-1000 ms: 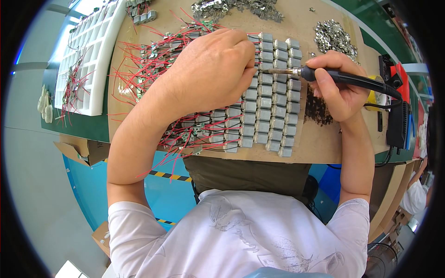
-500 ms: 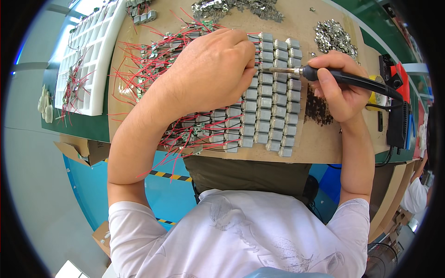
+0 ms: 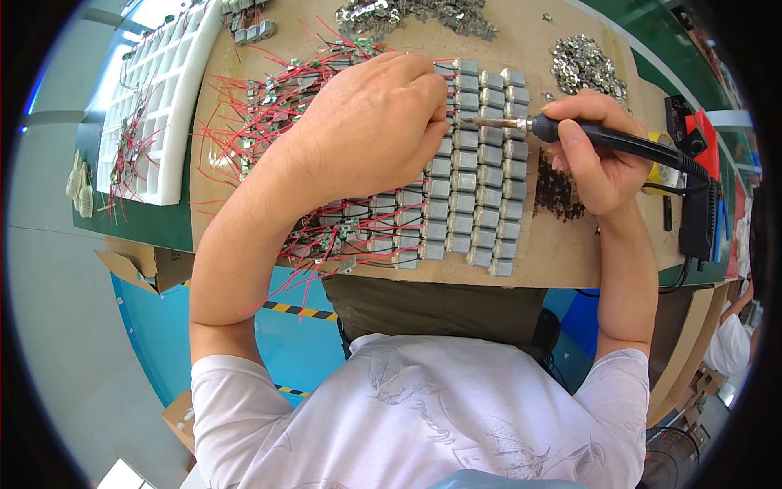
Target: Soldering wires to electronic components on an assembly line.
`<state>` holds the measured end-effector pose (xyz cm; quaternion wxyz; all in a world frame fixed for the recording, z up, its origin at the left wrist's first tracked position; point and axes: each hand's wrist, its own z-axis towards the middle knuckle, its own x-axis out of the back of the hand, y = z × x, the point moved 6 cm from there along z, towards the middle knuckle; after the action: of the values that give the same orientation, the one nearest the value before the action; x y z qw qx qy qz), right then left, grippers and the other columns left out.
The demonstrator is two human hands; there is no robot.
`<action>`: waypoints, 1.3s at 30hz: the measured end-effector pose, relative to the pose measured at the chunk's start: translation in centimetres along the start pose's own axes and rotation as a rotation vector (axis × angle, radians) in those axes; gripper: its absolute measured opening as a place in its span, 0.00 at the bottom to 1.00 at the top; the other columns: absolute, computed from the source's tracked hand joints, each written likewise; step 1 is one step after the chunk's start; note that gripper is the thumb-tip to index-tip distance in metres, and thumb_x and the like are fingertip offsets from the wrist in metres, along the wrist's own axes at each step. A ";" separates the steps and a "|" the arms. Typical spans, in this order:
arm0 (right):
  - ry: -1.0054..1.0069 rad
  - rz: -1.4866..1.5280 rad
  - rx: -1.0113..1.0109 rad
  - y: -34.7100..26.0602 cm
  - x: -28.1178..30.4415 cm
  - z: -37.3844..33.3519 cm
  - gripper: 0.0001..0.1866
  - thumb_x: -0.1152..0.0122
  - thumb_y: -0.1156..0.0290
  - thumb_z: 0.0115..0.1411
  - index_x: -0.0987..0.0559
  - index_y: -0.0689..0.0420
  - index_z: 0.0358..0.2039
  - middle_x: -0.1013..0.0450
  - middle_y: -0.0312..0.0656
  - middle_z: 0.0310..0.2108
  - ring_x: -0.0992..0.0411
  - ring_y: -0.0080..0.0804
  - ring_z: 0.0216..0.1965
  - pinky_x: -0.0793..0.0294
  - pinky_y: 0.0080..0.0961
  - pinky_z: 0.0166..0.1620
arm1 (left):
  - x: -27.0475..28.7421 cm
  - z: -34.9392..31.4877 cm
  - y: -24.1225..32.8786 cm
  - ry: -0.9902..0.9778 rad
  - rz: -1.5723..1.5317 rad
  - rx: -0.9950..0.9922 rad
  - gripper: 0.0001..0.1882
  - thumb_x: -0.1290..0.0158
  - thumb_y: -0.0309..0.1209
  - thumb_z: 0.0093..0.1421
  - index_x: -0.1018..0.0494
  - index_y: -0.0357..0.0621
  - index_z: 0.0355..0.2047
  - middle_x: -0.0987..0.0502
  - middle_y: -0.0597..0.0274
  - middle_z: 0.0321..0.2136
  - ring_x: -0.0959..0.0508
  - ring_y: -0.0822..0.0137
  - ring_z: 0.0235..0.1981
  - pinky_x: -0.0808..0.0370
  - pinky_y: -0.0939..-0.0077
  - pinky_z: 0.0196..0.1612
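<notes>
My right hand [image 3: 599,151] grips a soldering iron [image 3: 586,132] by its black handle. Its metal tip points left and reaches the rows of small grey motors [image 3: 464,181], close to my left fingertips. Over the left part of those rows lies my left hand [image 3: 383,114], fingers bent together in a pinch. What it pinches is hidden behind the hand. Red and black wires [image 3: 252,106] and small green circuit boards [image 3: 352,226] spread out from the motors on the left, around my left forearm.
Loose metal pieces [image 3: 588,67] are heaped at the far right, with more metal parts [image 3: 456,16] at the back. A white divided tray [image 3: 167,122] stands on the left. Dark crumbs [image 3: 558,191] lie right of the motors. A black soldering station [image 3: 699,216] sits at the right edge.
Almost nothing differs. Both hands and the soldering iron hold nearly the same place, the iron tip still beside my left fingertips.
</notes>
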<state>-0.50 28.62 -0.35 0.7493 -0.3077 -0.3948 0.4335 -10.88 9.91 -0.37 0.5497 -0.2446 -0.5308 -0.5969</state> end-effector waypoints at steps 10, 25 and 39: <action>0.112 0.021 0.022 -0.1 0.6 -0.1 0.08 0.40 0.84 0.59 0.18 0.67 0.39 0.26 0.33 0.26 0.36 0.12 0.23 0.41 0.12 0.26 | 0.1 0.1 0.0 -0.001 -0.005 -0.004 0.06 0.41 0.26 0.56 0.28 0.38 0.29 0.27 0.55 0.29 0.25 0.50 0.35 0.27 0.59 0.40; 0.171 0.061 0.027 0.2 1.7 -0.2 0.09 0.39 0.84 0.59 0.18 0.67 0.40 0.23 0.35 0.29 0.30 0.15 0.28 0.33 0.12 0.31 | 0.2 0.4 0.3 -0.016 -0.019 -0.015 0.07 0.40 0.27 0.56 0.27 0.39 0.30 0.27 0.55 0.30 0.24 0.51 0.35 0.26 0.59 0.39; 0.166 0.035 0.000 0.8 2.0 -1.5 0.10 0.44 0.78 0.67 0.19 0.65 0.46 0.25 0.39 0.32 0.30 0.15 0.21 0.31 0.11 0.23 | 4.7 -1.1 -0.8 -0.047 -0.189 0.048 0.11 0.37 0.32 0.55 0.21 0.39 0.35 0.21 0.54 0.35 0.20 0.54 0.42 0.23 0.61 0.48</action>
<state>1.06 30.54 -1.10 0.7719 -0.3493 -0.3260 0.4194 -12.60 6.93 3.16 0.4838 -0.1942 -0.5784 -0.6274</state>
